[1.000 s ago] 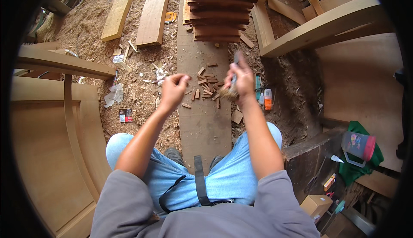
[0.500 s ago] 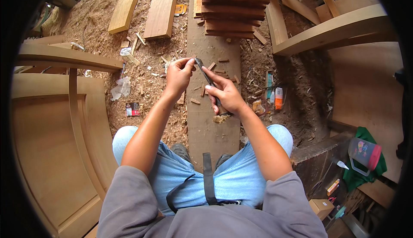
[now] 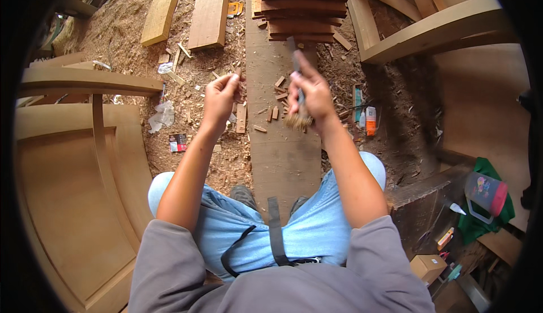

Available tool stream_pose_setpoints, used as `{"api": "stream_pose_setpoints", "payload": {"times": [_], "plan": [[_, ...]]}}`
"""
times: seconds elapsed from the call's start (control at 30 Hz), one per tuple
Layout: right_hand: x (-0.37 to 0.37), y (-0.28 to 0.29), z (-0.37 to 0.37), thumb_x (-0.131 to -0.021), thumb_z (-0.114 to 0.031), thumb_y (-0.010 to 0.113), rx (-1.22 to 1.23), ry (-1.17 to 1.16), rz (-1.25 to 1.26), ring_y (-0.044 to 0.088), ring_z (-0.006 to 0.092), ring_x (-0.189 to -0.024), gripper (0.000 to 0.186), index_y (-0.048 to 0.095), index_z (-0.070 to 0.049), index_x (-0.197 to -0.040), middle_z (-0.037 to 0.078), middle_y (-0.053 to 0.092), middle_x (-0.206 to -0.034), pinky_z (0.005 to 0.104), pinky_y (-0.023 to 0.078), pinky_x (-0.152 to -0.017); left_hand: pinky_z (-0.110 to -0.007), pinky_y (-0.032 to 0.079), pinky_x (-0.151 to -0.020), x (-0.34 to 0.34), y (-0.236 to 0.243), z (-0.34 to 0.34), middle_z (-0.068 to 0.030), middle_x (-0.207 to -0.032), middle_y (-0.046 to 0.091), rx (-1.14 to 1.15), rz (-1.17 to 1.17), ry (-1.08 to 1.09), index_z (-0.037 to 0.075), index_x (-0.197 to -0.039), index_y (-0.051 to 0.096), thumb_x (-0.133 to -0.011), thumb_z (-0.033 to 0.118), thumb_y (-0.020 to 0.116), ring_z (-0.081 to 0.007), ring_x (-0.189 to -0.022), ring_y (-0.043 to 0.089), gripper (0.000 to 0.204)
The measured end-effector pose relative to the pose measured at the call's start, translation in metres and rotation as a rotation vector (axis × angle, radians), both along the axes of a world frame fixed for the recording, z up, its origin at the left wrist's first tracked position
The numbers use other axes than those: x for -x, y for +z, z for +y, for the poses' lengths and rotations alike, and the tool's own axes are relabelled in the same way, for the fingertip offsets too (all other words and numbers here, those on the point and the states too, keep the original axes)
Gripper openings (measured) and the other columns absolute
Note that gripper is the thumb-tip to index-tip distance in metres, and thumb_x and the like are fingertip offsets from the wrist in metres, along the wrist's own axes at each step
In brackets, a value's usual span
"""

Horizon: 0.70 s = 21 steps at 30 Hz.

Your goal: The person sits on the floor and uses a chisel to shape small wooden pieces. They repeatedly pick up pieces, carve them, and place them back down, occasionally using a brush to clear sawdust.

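Observation:
My right hand [image 3: 314,95] is wrapped round a chisel [image 3: 298,119]. Its grey blade points away from me toward the stacked boards, and the frayed, splayed butt of its handle sticks out below my palm. The tool is slightly blurred. To the left, my left hand [image 3: 222,98] is closed in a pinch over the shavings beside the plank. Whatever may be between its fingertips is too small to make out. Between and below the hands, several small wood pieces [image 3: 275,112] lie on the long flat plank [image 3: 283,160] that runs between my feet.
A stack of curved dark boards [image 3: 305,7] rests on the plank's far end. Two thick boards [image 3: 210,16] lie far left on shavings. Panelled wooden frames [image 3: 73,200] stand at the left, curved beams [image 3: 435,30] at the right. An orange-and-white bottle [image 3: 370,121] and a plastic jug [image 3: 485,194] are on the right.
My hands have moved apart. The right one swung the chisel away from the left fingertips, forward and right; the left hand drew slightly left. More small wood pieces show on the plank.

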State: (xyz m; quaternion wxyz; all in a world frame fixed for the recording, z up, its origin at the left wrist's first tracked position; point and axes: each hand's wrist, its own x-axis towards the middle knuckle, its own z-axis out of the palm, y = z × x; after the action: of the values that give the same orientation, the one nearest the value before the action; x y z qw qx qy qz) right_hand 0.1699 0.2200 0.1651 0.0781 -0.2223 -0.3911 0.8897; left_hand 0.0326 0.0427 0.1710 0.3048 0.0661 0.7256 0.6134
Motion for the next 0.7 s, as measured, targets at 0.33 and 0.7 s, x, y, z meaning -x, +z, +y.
{"api": "stream_pose_setpoints", "payload": {"times": [0.33,0.7], "plan": [[-0.003,0.000,-0.043,-0.099,-0.007,0.056,-0.163,0.372,-0.041,0.049,0.0078,-0.049,0.063,0.035,-0.020,-0.157,-0.002,0.048,-0.067,0.0261,0.052,-0.043,-0.022,0.046,-0.063,0.011,-0.028,-0.008,0.0017,-0.078,0.064,-0.080,-0.007,-0.053,0.003,-0.103,0.073,-0.102,0.025,0.061,-0.0056,-0.069,0.058,0.025],[-0.001,0.000,-0.050,-0.101,-0.010,0.054,-0.142,0.311,-0.217,0.051,0.0106,-0.046,0.054,0.040,-0.014,-0.153,0.001,0.050,-0.064,0.0291,0.052,-0.043,-0.022,0.044,-0.057,0.002,-0.031,-0.004,-0.0022,-0.085,0.071,0.192,0.286,-0.065,-0.001,-0.108,0.074,-0.101,0.016,0.062,-0.0046,-0.064,0.056,0.022]]}}
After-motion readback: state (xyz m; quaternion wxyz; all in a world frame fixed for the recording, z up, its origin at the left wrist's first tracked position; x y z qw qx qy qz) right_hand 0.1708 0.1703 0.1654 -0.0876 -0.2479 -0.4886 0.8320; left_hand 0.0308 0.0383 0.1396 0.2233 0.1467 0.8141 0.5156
